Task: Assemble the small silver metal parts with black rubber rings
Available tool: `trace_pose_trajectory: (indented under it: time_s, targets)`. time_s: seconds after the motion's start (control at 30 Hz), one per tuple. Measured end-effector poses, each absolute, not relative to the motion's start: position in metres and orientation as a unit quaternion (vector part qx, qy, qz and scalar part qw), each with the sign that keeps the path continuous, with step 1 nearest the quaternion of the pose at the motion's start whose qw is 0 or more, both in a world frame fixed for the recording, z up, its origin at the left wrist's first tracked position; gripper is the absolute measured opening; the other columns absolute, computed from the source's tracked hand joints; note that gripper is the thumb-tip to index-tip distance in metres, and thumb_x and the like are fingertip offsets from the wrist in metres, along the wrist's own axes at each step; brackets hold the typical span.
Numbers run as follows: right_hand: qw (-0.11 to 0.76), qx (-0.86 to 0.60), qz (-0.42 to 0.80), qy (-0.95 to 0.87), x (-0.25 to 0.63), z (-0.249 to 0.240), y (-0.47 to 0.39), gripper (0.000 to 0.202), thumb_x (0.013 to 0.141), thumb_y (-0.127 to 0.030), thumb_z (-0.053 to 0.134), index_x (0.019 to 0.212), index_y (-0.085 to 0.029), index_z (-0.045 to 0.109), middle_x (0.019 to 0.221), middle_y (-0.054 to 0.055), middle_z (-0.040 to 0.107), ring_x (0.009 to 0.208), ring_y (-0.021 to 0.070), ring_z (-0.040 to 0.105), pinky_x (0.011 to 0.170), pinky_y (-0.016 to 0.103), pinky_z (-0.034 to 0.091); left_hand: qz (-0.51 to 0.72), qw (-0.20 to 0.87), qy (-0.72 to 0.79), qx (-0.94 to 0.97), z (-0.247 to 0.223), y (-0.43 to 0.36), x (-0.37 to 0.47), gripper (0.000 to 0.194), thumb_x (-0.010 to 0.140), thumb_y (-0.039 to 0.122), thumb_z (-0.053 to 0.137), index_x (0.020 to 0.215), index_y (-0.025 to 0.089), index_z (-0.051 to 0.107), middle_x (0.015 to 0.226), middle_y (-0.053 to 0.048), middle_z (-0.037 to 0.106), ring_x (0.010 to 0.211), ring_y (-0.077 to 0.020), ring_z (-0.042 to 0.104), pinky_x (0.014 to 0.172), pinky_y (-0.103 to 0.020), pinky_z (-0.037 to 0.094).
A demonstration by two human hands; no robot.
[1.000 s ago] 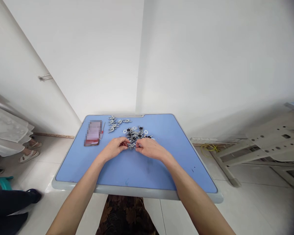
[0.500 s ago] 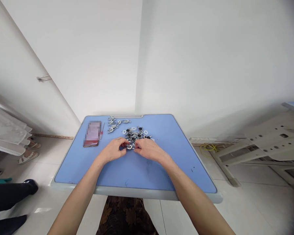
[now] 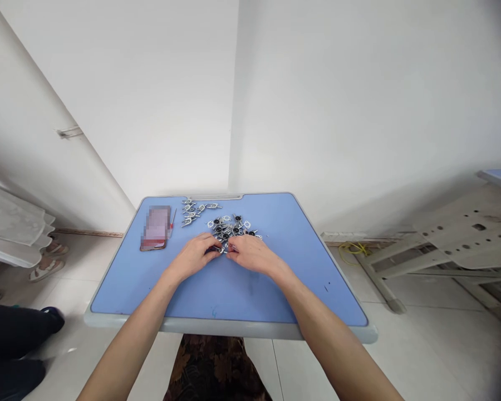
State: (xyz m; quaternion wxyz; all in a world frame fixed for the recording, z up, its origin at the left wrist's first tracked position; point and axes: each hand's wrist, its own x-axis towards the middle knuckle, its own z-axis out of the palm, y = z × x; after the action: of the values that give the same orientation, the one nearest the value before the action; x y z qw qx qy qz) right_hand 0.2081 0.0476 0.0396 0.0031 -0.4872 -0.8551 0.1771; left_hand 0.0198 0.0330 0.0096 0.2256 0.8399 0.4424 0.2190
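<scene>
My left hand point(image 3: 197, 256) is closed, thumb and fingertips pinching a small silvery metal part point(image 3: 222, 250) at the front edge of a pile. My right hand point(image 3: 250, 254) meets it from the other side, its fingertips pressed together at the same part. Whether the right fingers also pinch a separate tiny piece is hidden. Just beyond both hands lies the pile of small metal parts point(image 3: 227, 227), several with black round discs and silver oval flanges. Farther left, a group of similar fork-shaped metal parts point(image 3: 191, 214) is spread near the table's back edge.
A phone point(image 3: 156, 225) lies on the blue table point(image 3: 242, 295) at left, beside a thin screwdriver-like tool point(image 3: 172, 220) with a red part. A white wall stands behind. Another table's frame point(image 3: 401, 267) and a yellow cable point(image 3: 353, 250) are at right; another person's legs point(image 3: 12, 345) at lower left.
My left fingers have closed further over the metal part, so less of it shows. The right hand stays almost in place. The view has shifted slightly.
</scene>
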Motion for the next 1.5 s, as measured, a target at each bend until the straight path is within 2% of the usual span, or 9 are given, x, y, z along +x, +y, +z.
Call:
trace_pose_trajectory:
  time_s: [0.4,0.6,0.73,0.87,0.97,1.07,1.13,1.3,1.5]
  targets:
    - [0.009,-0.494,0.193,-0.848,0.209,0.039,0.049,0.007,0.079,-0.024,0.057,0.077,-0.019,0.06,0.081,0.005,0.068,0.078,0.0199,0.062,0.059,0.024,0.035,0.213,0.226,0.431,0.847,0.009,0.033,0.021,0.011,0.086,0.017,0.056,0.095,0.018,0.062,0.087,-0.004,0.062,0.087,-0.0192,0.055,0.076,-0.029,0.043]
    - [0.122,-0.47,0.33,-0.81,0.226,0.044,0.053,0.024,0.088,-0.02,0.035,0.089,-0.019,0.059,0.08,0.001,0.062,0.069,0.0139,0.054,0.063,0.024,0.04,0.22,0.247,0.434,0.838,0.013,0.032,0.02,0.013,0.086,0.018,0.055,0.095,0.02,0.064,0.092,-0.004,0.062,0.091,-0.0196,0.056,0.079,-0.029,0.044]
    - [0.189,-0.432,0.412,-0.78,0.23,0.044,0.058,0.028,0.091,-0.03,0.035,0.093,-0.018,0.06,0.081,0.001,0.058,0.067,0.0126,0.051,0.062,0.024,0.042,0.228,0.272,0.441,0.824,0.012,0.033,0.018,0.013,0.084,0.018,0.058,0.093,0.021,0.066,0.094,-0.003,0.062,0.09,-0.0189,0.058,0.079,-0.029,0.045]
    - [0.239,-0.429,0.37,-0.788,0.231,0.046,0.058,0.037,0.093,-0.042,0.036,0.092,-0.019,0.065,0.099,0.004,0.056,0.077,0.0136,0.053,0.07,0.026,0.044,0.235,0.299,0.445,0.811,0.01,0.034,0.018,0.013,0.082,0.019,0.059,0.094,0.02,0.066,0.094,-0.003,0.061,0.084,-0.0172,0.059,0.078,-0.028,0.046]
    - [0.264,-0.448,0.344,-0.782,0.23,0.049,0.056,0.04,0.094,-0.044,0.033,0.09,-0.018,0.064,0.089,0.004,0.058,0.077,0.0142,0.055,0.072,0.027,0.045,0.234,0.309,0.448,0.806,0.011,0.034,0.018,0.014,0.082,0.02,0.059,0.093,0.02,0.066,0.093,-0.003,0.061,0.084,-0.0174,0.059,0.077,-0.028,0.046]
    - [0.283,-0.444,0.407,-0.746,0.227,0.048,0.055,0.036,0.094,-0.045,0.032,0.087,-0.018,0.055,0.069,-0.001,0.056,0.06,0.0123,0.055,0.061,0.025,0.045,0.233,0.313,0.452,0.802,0.012,0.034,0.018,0.013,0.081,0.021,0.059,0.092,0.02,0.066,0.093,-0.003,0.062,0.084,-0.0176,0.059,0.077,-0.028,0.047]
    - [0.297,-0.428,0.458,-0.72,0.225,0.047,0.054,0.03,0.093,-0.043,0.033,0.085,-0.019,0.05,0.065,-0.002,0.055,0.054,0.0115,0.055,0.058,0.025,0.046,0.232,0.316,0.453,0.8,0.012,0.034,0.018,0.013,0.081,0.021,0.059,0.092,0.019,0.066,0.093,-0.003,0.061,0.083,-0.0174,0.059,0.076,-0.028,0.047]
    - [0.31,-0.406,0.444,-0.736,0.223,0.044,0.054,0.017,0.091,-0.036,0.041,0.086,-0.02,0.047,0.071,-0.002,0.054,0.065,0.012,0.055,0.063,0.025,0.045,0.232,0.317,0.455,0.799,0.011,0.035,0.017,0.013,0.081,0.019,0.06,0.092,0.02,0.066,0.093,-0.002,0.062,0.082,-0.0167,0.06,0.077,-0.027,0.047]
    - [0.272,-0.391,0.42,-0.773,0.223,0.042,0.052,0.012,0.091,-0.029,0.04,0.088,-0.021,0.049,0.072,-0.003,0.052,0.067,0.0115,0.05,0.061,0.024,0.039,0.233,0.316,0.458,0.797,0.011,0.034,0.017,0.013,0.081,0.02,0.06,0.092,0.02,0.066,0.093,-0.003,0.062,0.081,-0.0168,0.06,0.077,-0.027,0.047]
